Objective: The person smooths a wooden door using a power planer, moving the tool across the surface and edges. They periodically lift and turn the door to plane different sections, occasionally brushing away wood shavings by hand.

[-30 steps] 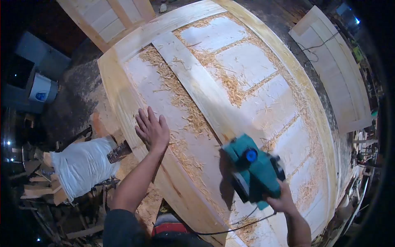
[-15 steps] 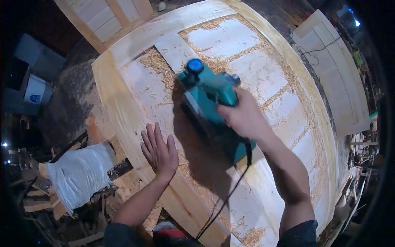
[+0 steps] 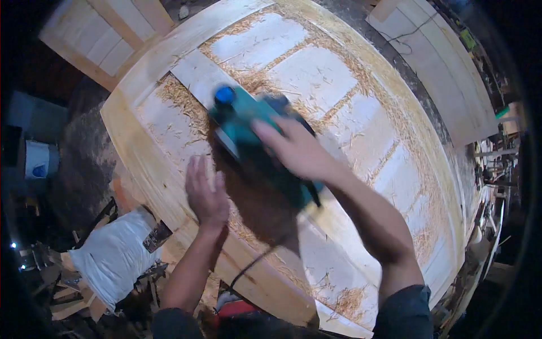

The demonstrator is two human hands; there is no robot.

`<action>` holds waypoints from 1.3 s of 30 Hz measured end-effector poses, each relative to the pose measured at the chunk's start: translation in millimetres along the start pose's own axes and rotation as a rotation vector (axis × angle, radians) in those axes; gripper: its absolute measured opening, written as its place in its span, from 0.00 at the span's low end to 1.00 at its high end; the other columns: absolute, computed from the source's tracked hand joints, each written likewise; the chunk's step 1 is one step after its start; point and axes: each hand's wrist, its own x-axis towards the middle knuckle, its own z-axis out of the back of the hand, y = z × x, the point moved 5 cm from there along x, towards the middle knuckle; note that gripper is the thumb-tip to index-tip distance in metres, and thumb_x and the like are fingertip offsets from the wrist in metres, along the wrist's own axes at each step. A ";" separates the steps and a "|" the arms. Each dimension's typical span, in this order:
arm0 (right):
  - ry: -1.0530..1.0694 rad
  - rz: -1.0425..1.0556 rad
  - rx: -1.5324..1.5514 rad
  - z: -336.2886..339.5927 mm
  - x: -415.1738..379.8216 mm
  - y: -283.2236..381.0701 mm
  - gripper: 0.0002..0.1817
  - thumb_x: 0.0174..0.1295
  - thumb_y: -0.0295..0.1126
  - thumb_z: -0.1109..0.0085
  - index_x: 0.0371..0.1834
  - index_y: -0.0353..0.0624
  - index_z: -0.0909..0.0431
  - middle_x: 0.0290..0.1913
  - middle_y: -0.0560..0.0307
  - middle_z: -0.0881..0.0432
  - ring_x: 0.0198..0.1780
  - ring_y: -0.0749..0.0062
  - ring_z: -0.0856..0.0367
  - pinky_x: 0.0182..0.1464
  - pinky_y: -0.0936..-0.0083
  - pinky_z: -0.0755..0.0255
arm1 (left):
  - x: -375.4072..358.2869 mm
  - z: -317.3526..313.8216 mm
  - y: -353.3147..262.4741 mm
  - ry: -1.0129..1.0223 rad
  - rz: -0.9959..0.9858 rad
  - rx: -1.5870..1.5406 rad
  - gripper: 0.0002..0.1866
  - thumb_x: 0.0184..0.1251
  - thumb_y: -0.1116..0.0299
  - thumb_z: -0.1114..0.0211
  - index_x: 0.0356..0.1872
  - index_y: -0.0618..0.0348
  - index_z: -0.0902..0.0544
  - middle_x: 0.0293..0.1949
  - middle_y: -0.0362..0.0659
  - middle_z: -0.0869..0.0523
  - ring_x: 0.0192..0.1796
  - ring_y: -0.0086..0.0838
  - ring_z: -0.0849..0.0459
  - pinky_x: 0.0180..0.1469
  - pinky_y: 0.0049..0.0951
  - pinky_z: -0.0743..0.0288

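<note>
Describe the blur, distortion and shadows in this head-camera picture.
Head view: fisheye bends the wooden door panel into a curve with dark corners; the right hand and teal planer are motion-blurred, the left hand slightly too; a dark shadow falls beneath the planer.

The right hand [image 3: 293, 150] is closed palm-down around the rear of the green planer [image 3: 254, 141], with the fingers wrapped forward over its top; the right forearm extends back from it, bare to a dark sleeve at the upper arm. The left hand [image 3: 204, 192] lies just beside the planer on its left, palm down, fingers extended and held together, pointing forward. The left forearm runs straight back from that hand, also bare to a dark sleeve.
</note>
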 end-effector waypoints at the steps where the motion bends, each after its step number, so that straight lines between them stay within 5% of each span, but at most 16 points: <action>1: -0.066 0.104 -0.021 8.2 -50.2 -12.8 0.27 0.76 0.53 0.49 0.53 0.35 0.21 0.42 0.41 0.16 0.47 0.55 0.15 0.51 0.61 0.24 | 4.5 -2.8 -30.2 0.039 -0.110 -0.138 0.29 0.75 0.55 0.41 0.71 0.57 0.28 0.70 0.52 0.27 0.72 0.52 0.32 0.74 0.49 0.43; 5: 0.113 -0.242 0.056 43.1 -267.9 -86.0 0.25 0.68 0.47 0.41 0.58 0.39 0.24 0.30 0.52 0.17 0.30 0.63 0.16 0.36 0.63 0.22 | -30.3 -33.0 -157.1 0.571 -0.608 -0.515 0.27 0.64 0.51 0.29 0.60 0.52 0.20 0.41 0.48 0.13 0.42 0.48 0.14 0.49 0.46 0.21; 7: 0.006 -0.226 -0.015 52.7 -371.0 -139.8 0.30 0.65 0.57 0.41 0.52 0.39 0.22 0.28 0.52 0.18 0.26 0.67 0.17 0.32 0.67 0.24 | -86.6 -58.1 -198.0 0.787 -0.808 -0.533 0.25 0.62 0.48 0.28 0.53 0.52 0.19 0.36 0.48 0.14 0.40 0.45 0.13 0.45 0.43 0.20; 10: 0.031 -0.306 0.023 56.1 -384.0 -122.3 0.30 0.64 0.63 0.42 0.35 0.41 0.22 0.23 0.55 0.20 0.24 0.63 0.19 0.30 0.68 0.26 | -108.2 -73.4 -226.5 0.848 -0.933 -0.428 0.21 0.61 0.47 0.29 0.41 0.53 0.19 0.30 0.46 0.15 0.35 0.42 0.13 0.39 0.41 0.19; 14: 0.009 -0.228 0.015 52.5 -319.8 -112.3 0.28 0.66 0.60 0.42 0.34 0.41 0.23 0.21 0.59 0.21 0.22 0.68 0.20 0.27 0.70 0.27 | -66.8 -63.4 -193.9 0.701 -0.637 -0.466 0.20 0.62 0.47 0.30 0.30 0.53 0.23 0.25 0.45 0.17 0.31 0.41 0.13 0.34 0.43 0.20; 17: 0.013 -0.216 0.046 36.7 -222.7 -68.1 0.25 0.69 0.54 0.42 0.39 0.37 0.22 0.23 0.57 0.19 0.25 0.69 0.19 0.29 0.69 0.26 | -2.9 -44.3 -156.8 0.377 -0.415 -0.310 0.20 0.62 0.46 0.29 0.31 0.54 0.21 0.27 0.47 0.17 0.32 0.44 0.13 0.34 0.44 0.20; 19: -0.020 -0.114 0.018 24.5 -157.3 -45.8 0.25 0.71 0.52 0.44 0.45 0.34 0.21 0.25 0.54 0.18 0.28 0.71 0.19 0.34 0.67 0.25 | 48.0 -30.4 -119.6 0.315 -0.359 -0.312 0.21 0.62 0.47 0.27 0.38 0.56 0.17 0.33 0.49 0.14 0.36 0.45 0.12 0.40 0.43 0.18; 20: -0.037 -0.062 0.023 18.2 -123.7 -33.9 0.26 0.72 0.51 0.44 0.47 0.33 0.21 0.26 0.52 0.17 0.30 0.72 0.19 0.36 0.67 0.24 | 76.9 -17.8 -96.6 0.274 -0.344 -0.447 0.26 0.60 0.48 0.24 0.48 0.59 0.15 0.41 0.50 0.12 0.45 0.43 0.12 0.50 0.39 0.19; 22: -0.146 0.060 0.006 5.5 -62.5 -7.6 0.27 0.73 0.53 0.46 0.44 0.33 0.20 0.27 0.51 0.18 0.33 0.74 0.21 0.40 0.67 0.25 | 124.5 -12.2 -1.7 0.137 -0.082 -0.431 0.29 0.70 0.51 0.31 0.61 0.65 0.19 0.50 0.50 0.14 0.54 0.39 0.16 0.61 0.36 0.25; 23: -0.127 0.011 -0.028 1.1 -35.3 1.5 0.28 0.74 0.54 0.47 0.43 0.33 0.20 0.27 0.51 0.18 0.33 0.73 0.20 0.40 0.66 0.25 | 147.0 -4.3 50.1 0.043 0.145 -0.401 0.32 0.70 0.45 0.33 0.64 0.60 0.20 0.60 0.59 0.18 0.65 0.51 0.21 0.67 0.41 0.28; 26: -0.083 -0.145 -0.037 -12.8 38.7 23.4 0.31 0.74 0.57 0.47 0.38 0.33 0.20 0.25 0.52 0.19 0.33 0.67 0.18 0.40 0.64 0.24 | 182.8 47.1 128.2 -0.012 0.370 0.454 0.35 0.77 0.41 0.47 0.75 0.53 0.31 0.77 0.52 0.33 0.78 0.49 0.37 0.77 0.56 0.46; 29: -0.039 -0.197 0.028 -26.5 109.0 44.1 0.33 0.73 0.60 0.49 0.35 0.34 0.20 0.21 0.52 0.21 0.28 0.63 0.16 0.37 0.62 0.22 | 186.6 28.5 155.0 0.017 0.452 0.576 0.37 0.78 0.41 0.51 0.79 0.50 0.38 0.82 0.47 0.44 0.83 0.50 0.50 0.78 0.64 0.57; 33: -0.141 0.106 -0.062 -42.9 234.2 71.2 0.38 0.72 0.64 0.50 0.31 0.33 0.17 0.20 0.47 0.19 0.21 0.59 0.16 0.33 0.61 0.21 | 187.7 21.3 173.0 -0.018 0.411 0.503 0.37 0.78 0.42 0.50 0.80 0.49 0.41 0.82 0.47 0.44 0.83 0.52 0.52 0.78 0.64 0.58; 36: -0.176 0.112 -0.085 -49.4 294.3 97.7 0.39 0.67 0.66 0.44 0.33 0.30 0.14 0.31 0.37 0.13 0.39 0.49 0.11 0.48 0.58 0.21 | 189.6 18.5 175.4 -0.015 0.353 0.558 0.37 0.77 0.43 0.49 0.80 0.50 0.41 0.82 0.47 0.44 0.83 0.52 0.51 0.78 0.64 0.57; 37: -0.196 0.130 -0.098 -51.3 310.0 93.8 0.31 0.69 0.58 0.39 0.34 0.33 0.18 0.24 0.56 0.20 0.26 0.73 0.20 0.31 0.71 0.26 | 188.5 17.0 177.8 -0.034 0.315 0.592 0.37 0.77 0.43 0.48 0.80 0.50 0.41 0.82 0.47 0.43 0.83 0.52 0.50 0.77 0.65 0.55; 39: -0.127 0.153 -0.018 -48.8 291.8 82.8 0.29 0.69 0.56 0.39 0.40 0.33 0.17 0.26 0.55 0.18 0.27 0.70 0.19 0.36 0.68 0.24 | 188.7 20.1 172.0 -0.007 0.344 0.599 0.38 0.77 0.43 0.48 0.80 0.50 0.41 0.82 0.48 0.43 0.83 0.51 0.50 0.77 0.65 0.55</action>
